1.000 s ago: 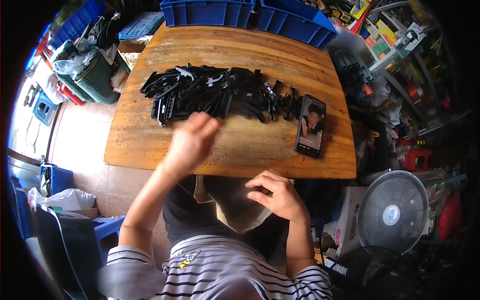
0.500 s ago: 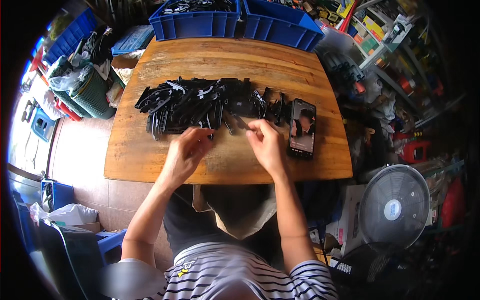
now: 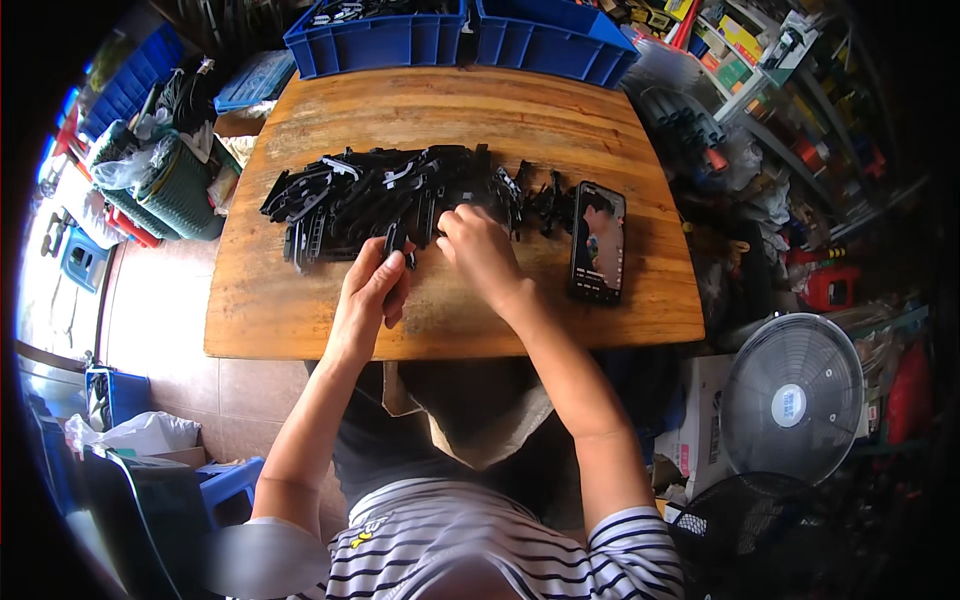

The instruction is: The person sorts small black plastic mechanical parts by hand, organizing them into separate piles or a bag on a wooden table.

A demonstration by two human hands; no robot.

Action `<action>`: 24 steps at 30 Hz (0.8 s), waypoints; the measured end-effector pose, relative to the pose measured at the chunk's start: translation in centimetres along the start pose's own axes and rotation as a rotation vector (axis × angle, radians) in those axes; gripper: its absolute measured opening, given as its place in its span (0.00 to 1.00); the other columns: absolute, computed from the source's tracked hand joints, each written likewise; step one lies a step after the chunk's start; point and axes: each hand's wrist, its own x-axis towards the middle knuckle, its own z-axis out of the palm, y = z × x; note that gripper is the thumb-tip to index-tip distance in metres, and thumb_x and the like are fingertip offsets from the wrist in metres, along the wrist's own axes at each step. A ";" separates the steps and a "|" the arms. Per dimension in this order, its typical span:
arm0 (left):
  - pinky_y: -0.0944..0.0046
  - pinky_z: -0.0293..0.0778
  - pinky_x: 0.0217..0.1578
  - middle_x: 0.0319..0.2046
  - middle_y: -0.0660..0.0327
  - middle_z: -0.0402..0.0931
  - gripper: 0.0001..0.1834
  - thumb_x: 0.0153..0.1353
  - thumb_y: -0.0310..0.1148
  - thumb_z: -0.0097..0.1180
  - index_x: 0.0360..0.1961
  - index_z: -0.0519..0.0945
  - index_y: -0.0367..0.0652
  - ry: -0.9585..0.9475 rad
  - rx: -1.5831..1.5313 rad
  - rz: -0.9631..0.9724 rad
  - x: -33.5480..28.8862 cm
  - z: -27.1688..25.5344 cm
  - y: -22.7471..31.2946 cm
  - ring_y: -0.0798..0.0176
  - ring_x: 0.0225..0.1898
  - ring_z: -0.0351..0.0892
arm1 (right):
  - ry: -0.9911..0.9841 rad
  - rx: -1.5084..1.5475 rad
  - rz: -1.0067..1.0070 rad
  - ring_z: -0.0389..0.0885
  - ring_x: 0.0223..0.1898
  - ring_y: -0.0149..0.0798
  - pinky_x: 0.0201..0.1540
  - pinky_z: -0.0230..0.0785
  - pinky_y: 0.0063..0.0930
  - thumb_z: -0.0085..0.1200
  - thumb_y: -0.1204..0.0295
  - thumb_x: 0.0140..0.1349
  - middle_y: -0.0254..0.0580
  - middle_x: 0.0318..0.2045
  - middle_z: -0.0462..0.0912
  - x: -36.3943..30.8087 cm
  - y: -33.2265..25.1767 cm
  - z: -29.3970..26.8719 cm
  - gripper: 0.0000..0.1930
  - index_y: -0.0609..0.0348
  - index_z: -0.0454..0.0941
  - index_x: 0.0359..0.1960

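A heap of slim black plastic parts, a few with grey pieces on them, is spread across the middle of the wooden table. My left hand, at the heap's near edge, grips one black plastic part that points up between thumb and fingers. Just to its right, my right hand has its fingers curled together by the heap. Whatever those fingers hold, if anything, is hidden. Smaller black pieces lie at the heap's right end.
A phone with a lit screen lies right of the heap. Two blue crates stand at the table's far edge, the left one holding parts. A round fan is at the right, and woven baskets stand on the left floor.
My right hand has moved left and slightly away from me, closer to the left hand. The left hand has turned, and the black part in it now shows. The phone's picture has changed.
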 end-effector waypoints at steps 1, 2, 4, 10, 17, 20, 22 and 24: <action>0.75 0.56 0.17 0.19 0.70 0.62 0.14 0.67 0.41 0.47 0.44 0.71 0.41 0.005 0.000 0.000 0.0 -0.3 -0.3 0.77 0.17 0.55 | 0.009 -0.025 -0.024 0.75 0.37 0.49 0.40 0.69 0.40 0.58 0.77 0.51 0.47 0.29 0.75 0.0 -0.3 0.0 0.07 0.64 0.74 0.31; 0.75 0.55 0.17 0.18 0.70 0.61 0.14 0.66 0.39 0.46 0.45 0.71 0.41 0.017 0.005 -0.021 0.1 -0.8 -0.7 0.78 0.16 0.55 | -0.041 -0.048 0.029 0.75 0.39 0.49 0.42 0.69 0.39 0.57 0.78 0.51 0.47 0.32 0.77 -0.4 -0.4 -0.3 0.09 0.63 0.74 0.35; 0.76 0.53 0.16 0.18 0.70 0.60 0.11 0.65 0.36 0.46 0.44 0.72 0.43 0.005 -0.013 -0.045 0.1 -1.4 -1.1 0.78 0.16 0.53 | -0.048 -0.056 0.043 0.75 0.40 0.50 0.43 0.69 0.39 0.57 0.78 0.51 0.49 0.34 0.77 -1.4 -0.7 -1.7 0.10 0.64 0.74 0.36; 0.77 0.51 0.16 0.20 0.73 0.58 0.08 0.65 0.33 0.48 0.42 0.72 0.44 -0.106 0.131 -0.071 -0.1 -0.1 -1.1 0.79 0.19 0.54 | -0.079 0.710 0.271 0.74 0.36 0.27 0.40 0.69 0.21 0.53 0.75 0.61 0.36 0.35 0.74 -5.4 -2.4 -5.1 0.13 0.65 0.72 0.47; 0.66 0.68 0.43 0.35 0.61 0.72 0.15 0.59 0.25 0.53 0.47 0.69 0.34 -0.415 0.492 0.079 -0.5 1.9 -1.7 0.70 0.40 0.67 | 0.086 1.176 0.395 0.74 0.35 0.23 0.41 0.67 0.18 0.56 0.75 0.61 0.32 0.34 0.75 -8.5 -3.9 -5.8 0.08 0.63 0.73 0.39; 0.55 0.69 0.31 0.24 0.46 0.72 0.11 0.57 0.30 0.56 0.36 0.68 0.36 -0.358 0.462 0.267 -1.3 2.7 -1.3 0.45 0.28 0.74 | 0.092 1.115 0.391 0.75 0.36 0.24 0.41 0.68 0.19 0.58 0.73 0.59 0.33 0.33 0.79 -9.0 -3.8 -6.3 0.08 0.63 0.75 0.37; 0.52 0.68 0.26 0.23 0.44 0.72 0.13 0.57 0.31 0.57 0.34 0.66 0.35 -0.357 0.605 0.321 -1.7 2.8 -1.0 0.38 0.27 0.73 | 0.122 1.005 0.360 0.76 0.35 0.25 0.40 0.68 0.20 0.60 0.73 0.57 0.34 0.31 0.80 -9.1 -3.7 -6.4 0.08 0.63 0.78 0.35; 0.51 0.67 0.25 0.22 0.43 0.71 0.14 0.57 0.32 0.57 0.34 0.64 0.35 -0.359 0.656 0.318 -1.8 2.8 -1.1 0.36 0.27 0.72 | 0.122 0.940 0.342 0.76 0.35 0.25 0.39 0.68 0.18 0.60 0.76 0.57 0.35 0.32 0.78 -9.3 -3.7 -6.6 0.08 0.65 0.77 0.36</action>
